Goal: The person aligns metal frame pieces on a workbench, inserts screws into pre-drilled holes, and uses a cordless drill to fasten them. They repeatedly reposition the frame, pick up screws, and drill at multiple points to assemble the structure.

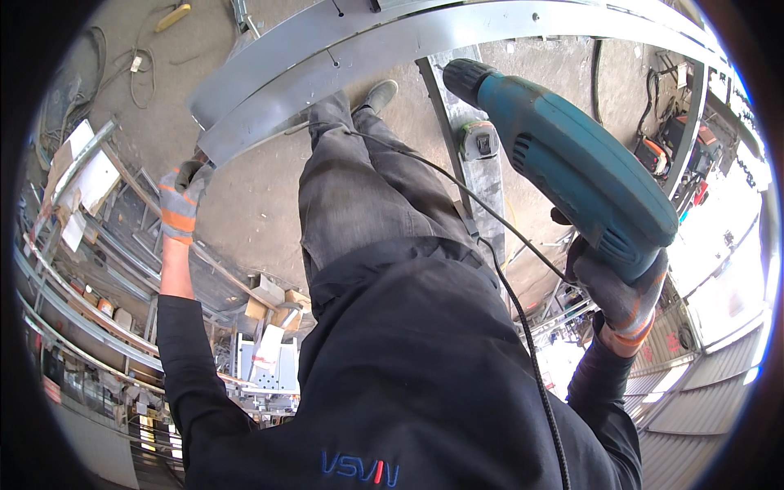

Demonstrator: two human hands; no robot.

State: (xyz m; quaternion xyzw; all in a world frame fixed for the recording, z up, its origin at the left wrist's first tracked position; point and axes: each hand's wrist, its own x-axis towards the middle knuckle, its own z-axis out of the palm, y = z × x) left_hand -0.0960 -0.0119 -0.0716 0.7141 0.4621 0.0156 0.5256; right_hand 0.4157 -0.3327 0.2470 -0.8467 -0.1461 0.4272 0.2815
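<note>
Head feed, largest down. Long grey metal beam point(425, 37) spans the top of my view; fisheye bows it. Below it, a flat metal bar point(487, 192) runs away from the person, right of the legs. Teal drill point(572, 155) sits right of centre, up in the air, ahead of the right hand point(616, 286). Long axis is diagonal: chuck forward-left toward the beam, rear end back-right. I see a gap between chuck and beam; depth I can't call. Right hand is clearly the nearer one. Its grip is closed round the drill's handle, mostly hidden, elbow bent and tucked by the side. Left hand point(181, 196) is out at the beam's left end, forearm pointing forward, fingers curled. Can't tell if that grip is clamped or just resting. Smallest: tape measure, by the look of it point(479, 140), on the bar, left of the drill.
</note>
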